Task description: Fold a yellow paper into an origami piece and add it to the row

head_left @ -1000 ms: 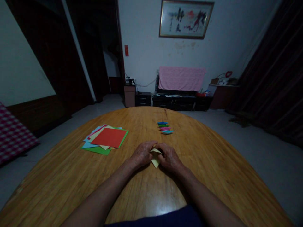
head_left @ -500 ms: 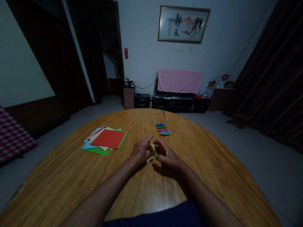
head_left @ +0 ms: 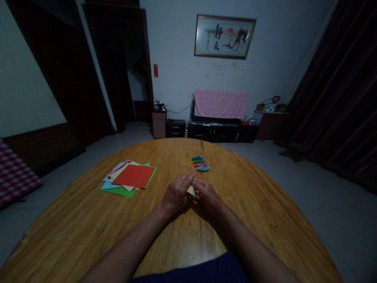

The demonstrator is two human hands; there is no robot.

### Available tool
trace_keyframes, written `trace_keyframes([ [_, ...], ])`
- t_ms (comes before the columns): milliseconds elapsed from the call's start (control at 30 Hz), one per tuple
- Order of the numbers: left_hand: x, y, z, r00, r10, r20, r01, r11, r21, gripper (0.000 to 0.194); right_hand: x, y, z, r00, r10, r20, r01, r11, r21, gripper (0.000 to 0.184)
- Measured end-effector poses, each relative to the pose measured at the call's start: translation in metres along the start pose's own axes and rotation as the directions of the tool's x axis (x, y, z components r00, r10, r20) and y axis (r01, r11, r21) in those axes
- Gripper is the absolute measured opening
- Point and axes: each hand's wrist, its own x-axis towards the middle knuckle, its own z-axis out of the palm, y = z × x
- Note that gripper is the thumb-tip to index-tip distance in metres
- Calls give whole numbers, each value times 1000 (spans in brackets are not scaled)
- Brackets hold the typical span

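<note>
A small folded piece of pale yellow paper (head_left: 191, 191) is held between my two hands, above the middle of the wooden table (head_left: 235, 220). My left hand (head_left: 177, 192) is closed on its left side, covering much of it. From the right, the fingers of my right hand (head_left: 207, 195) pinch its other side. The fingertips of both hands meet over the paper, so its full shape is hidden. Just beyond them stands a short row of folded paper boats, with a light blue boat (head_left: 204, 169) nearest, then a pink boat (head_left: 200, 165), a green one and a blue boat (head_left: 198, 158).
A loose stack of coloured square sheets lies on the left of the table, with a red sheet (head_left: 135, 175) on top and a green sheet (head_left: 120, 192) sticking out below. Across the room, a pink cloth (head_left: 221, 104) hangs over a screen on a low black cabinet (head_left: 212, 132).
My hands have come closer together around the yellow paper, and less of it shows. My right fingers have closed onto it. The view has tilted slightly upward.
</note>
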Motion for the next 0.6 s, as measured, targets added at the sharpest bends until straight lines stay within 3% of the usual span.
trace_keyframes([
  [100, -2, -1, 2, 999, -25, -24, 26, 999, 21, 49, 0, 3, 1, 999, 41, 20, -42, 998, 47, 33],
  [300, -9, -13, 8, 999, -32, -19, 32, 999, -11, 51, 2, 5, 1, 998, 28, -56, -27, 999, 17, 36],
  [500, -10, -22, 4, 984, -95, 148, 120, 978, -170, 58, 4, 2, -5, 988, 27, -154, -22, 999, 32, 37],
  [600, -5, -20, -7, 936, -185, 300, 285, 898, -336, 64, 4, 0, -10, 987, 26, -157, -19, 999, 47, 39],
])
